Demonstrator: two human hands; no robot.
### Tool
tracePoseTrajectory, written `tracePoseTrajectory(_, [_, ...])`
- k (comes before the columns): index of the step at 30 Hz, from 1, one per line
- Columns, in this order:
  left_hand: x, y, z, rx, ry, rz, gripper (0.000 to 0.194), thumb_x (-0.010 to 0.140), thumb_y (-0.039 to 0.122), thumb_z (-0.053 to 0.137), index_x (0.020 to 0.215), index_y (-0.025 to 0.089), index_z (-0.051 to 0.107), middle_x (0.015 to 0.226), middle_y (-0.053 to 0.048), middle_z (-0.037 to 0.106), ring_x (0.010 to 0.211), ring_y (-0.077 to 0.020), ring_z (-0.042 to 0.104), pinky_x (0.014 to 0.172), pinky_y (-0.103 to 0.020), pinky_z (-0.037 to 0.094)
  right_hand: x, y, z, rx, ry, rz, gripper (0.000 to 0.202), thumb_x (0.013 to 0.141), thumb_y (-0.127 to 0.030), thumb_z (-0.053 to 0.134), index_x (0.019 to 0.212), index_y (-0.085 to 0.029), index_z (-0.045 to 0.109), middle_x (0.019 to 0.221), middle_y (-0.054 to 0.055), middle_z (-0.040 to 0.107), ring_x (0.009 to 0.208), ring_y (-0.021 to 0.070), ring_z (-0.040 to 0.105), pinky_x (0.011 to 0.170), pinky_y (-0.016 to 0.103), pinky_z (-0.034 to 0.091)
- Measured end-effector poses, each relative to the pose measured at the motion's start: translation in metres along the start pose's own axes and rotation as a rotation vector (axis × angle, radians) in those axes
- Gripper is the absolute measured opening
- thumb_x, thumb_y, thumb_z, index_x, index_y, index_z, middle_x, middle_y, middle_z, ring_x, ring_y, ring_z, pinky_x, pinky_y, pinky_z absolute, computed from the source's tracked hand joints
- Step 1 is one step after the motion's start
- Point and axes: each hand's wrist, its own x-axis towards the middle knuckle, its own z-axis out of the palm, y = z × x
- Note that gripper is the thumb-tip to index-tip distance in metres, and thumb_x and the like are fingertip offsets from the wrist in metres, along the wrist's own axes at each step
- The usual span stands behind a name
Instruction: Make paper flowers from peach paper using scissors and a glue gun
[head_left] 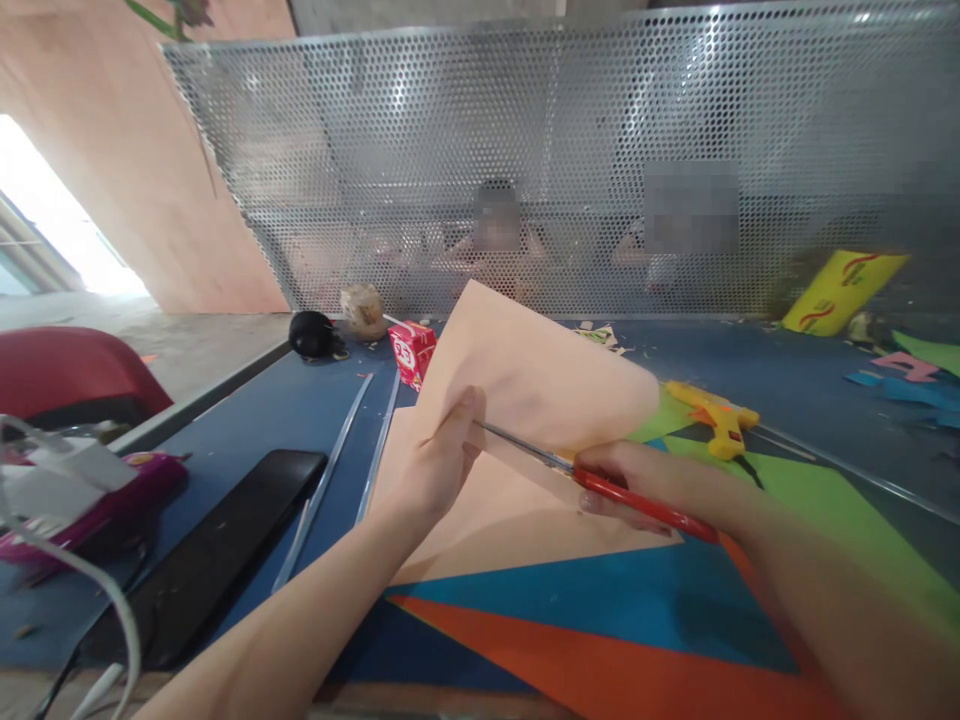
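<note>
My left hand [444, 455] pinches the near edge of a pale peach sheet of paper [540, 365], which is raised and curls over at its right side. In my right hand [630, 475] are red-handled scissors [645, 503]. Their blades point left along the sheet's lower edge, with the tip close to my left thumb; whether they are cutting at this instant I cannot tell. Beneath lies more peach paper [517, 520], on top of blue [600, 600] and orange [540, 650] sheets. Green paper [817, 500] spreads out to the right.
A yellow glue gun [720, 415] lies beyond my right hand. At left are clear glue sticks [330, 470], a black phone-like slab [217, 550] and a white cable [97, 570]. A red drink carton [411, 352] stands behind. A perforated metal screen [420, 130] closes off the table's far side.
</note>
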Motion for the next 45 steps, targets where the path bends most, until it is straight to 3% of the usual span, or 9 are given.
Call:
tracePoseTrajectory(9, [-0.001,-0.002,0.0,0.03,-0.03,-0.027,0.018,0.075,0.017,0.062,0.092,0.016,0.067,0.084,-0.002,0.071,0.097,-0.0124,0.061,0.096,-0.019,0.04,0.0,0.008,0.0,-0.081,0.02,-0.049,0.031,0.079,-0.051,0.046,0.07,-0.021,0.047,0.06,-0.003,0.049,0.045,0.0092,0.044,0.038,0.019,0.032])
tracePoseTrajectory(19, [-0.002,-0.001,-0.002,0.039,-0.094,-0.039,0.006,0.074,0.021,0.063,0.076,0.018,0.068,0.076,0.0,0.07,0.097,-0.0139,0.061,0.098,-0.023,0.038,-0.001,-0.001,-0.001,0.009,-0.005,0.001,0.026,0.078,-0.045,0.05,0.07,-0.02,0.047,0.049,-0.007,0.04,0.038,0.0069,0.038,0.033,0.016,0.026])
tracePoseTrajectory(26, [0.0,0.004,-0.006,-0.024,-0.258,0.016,0.03,0.081,0.032,0.053,0.106,0.018,0.061,0.11,-0.006,0.064,0.114,-0.0226,0.051,0.098,-0.033,0.038,0.0,-0.001,-0.001,0.154,-0.043,0.041,0.027,0.077,-0.045,0.053,0.07,-0.02,0.044,0.046,-0.009,0.04,0.034,0.0057,0.037,0.032,0.016,0.031])
tracePoseTrajectory(33, [0.002,0.0,-0.005,-0.036,-0.253,-0.02,0.03,0.085,0.034,0.047,0.106,0.018,0.062,0.106,-0.005,0.067,0.115,-0.0228,0.05,0.101,-0.034,0.036,-0.008,-0.009,-0.001,0.176,-0.054,0.017,0.023,0.079,-0.039,0.053,0.07,-0.02,0.044,0.044,-0.01,0.037,0.034,0.0042,0.035,0.033,0.015,0.03])
tracePoseTrajectory(45, [0.001,0.001,-0.006,-0.065,-0.207,0.0,0.031,0.084,0.031,0.049,0.112,0.021,0.058,0.106,-0.004,0.067,0.113,-0.0213,0.051,0.099,-0.032,0.037,-0.005,-0.003,0.0,0.185,-0.054,-0.031,0.02,0.082,-0.037,0.049,0.072,-0.019,0.046,0.046,-0.01,0.037,0.036,0.0045,0.036,0.035,0.015,0.032])
